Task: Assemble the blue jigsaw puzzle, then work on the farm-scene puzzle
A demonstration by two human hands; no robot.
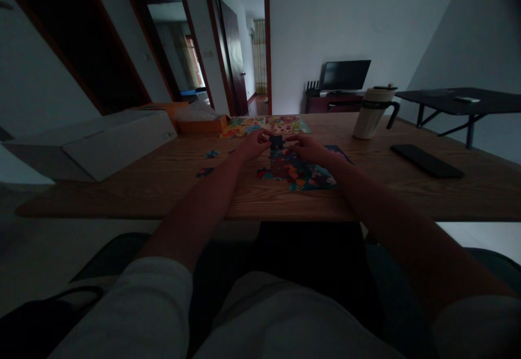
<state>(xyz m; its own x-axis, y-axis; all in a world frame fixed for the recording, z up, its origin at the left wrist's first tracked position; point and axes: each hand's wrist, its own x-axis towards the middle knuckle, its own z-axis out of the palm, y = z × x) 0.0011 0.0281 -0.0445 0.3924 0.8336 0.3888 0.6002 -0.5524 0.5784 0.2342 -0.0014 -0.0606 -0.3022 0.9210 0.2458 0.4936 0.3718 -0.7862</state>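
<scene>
The left grip and right grip meet over a dark jigsaw piece, their fingertips coming at it from either side. The light is too dim to tell whether either grip pinches it. That piece sits at the far edge of a part-built jigsaw, which lies on a wooden bench straight ahead of the person. Two loose pieces lie to the left of the hands, with another nearer the bench edge.

Beyond the hands lies a colourful picture sheet. Behind it, on the left, is an orange box holding a clear plastic bag. A big white carton takes up the bench's left end, just in front of that box. On the right stands a cream tumbler with a dark handle, and nearer the edge lies a black phone. Past the bench are a dark side table and a monitor.
</scene>
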